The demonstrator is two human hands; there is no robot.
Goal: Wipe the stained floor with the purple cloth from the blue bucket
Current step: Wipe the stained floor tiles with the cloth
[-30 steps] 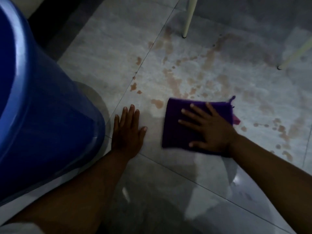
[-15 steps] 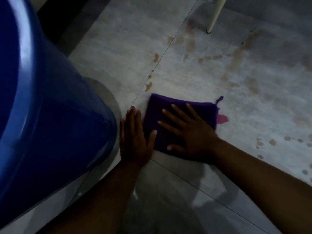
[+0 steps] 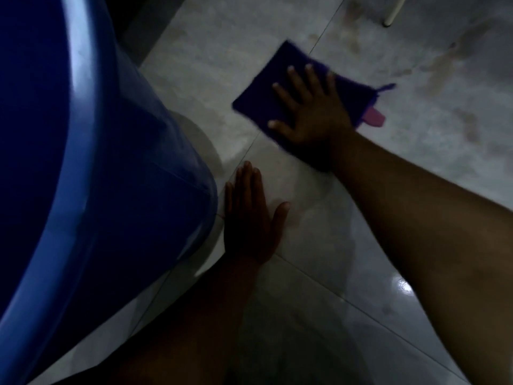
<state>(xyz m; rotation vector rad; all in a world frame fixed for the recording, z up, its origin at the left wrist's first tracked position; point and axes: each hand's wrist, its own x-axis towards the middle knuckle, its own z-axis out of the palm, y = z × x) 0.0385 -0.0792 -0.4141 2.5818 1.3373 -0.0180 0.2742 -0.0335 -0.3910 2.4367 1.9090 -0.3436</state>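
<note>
The purple cloth (image 3: 266, 90) lies flat on the pale tiled floor (image 3: 319, 245), a pink tag showing at its right edge. My right hand (image 3: 308, 112) presses down on it with fingers spread. My left hand (image 3: 249, 218) rests flat on the floor nearer to me, fingers together, just beside the blue bucket (image 3: 97, 190). Faint brown stains (image 3: 444, 62) smear the tiles beyond and to the right of the cloth. The picture is dim and slightly blurred.
The bucket fills the whole left side of the view. A white furniture leg (image 3: 394, 12) stands at the top right. A dark strip of floor (image 3: 144, 26) runs along the top left behind the bucket.
My right hand has slid the cloth forward and away from my left hand, over the tile seam. The brown spots near the seam no longer show. My left hand stays planted.
</note>
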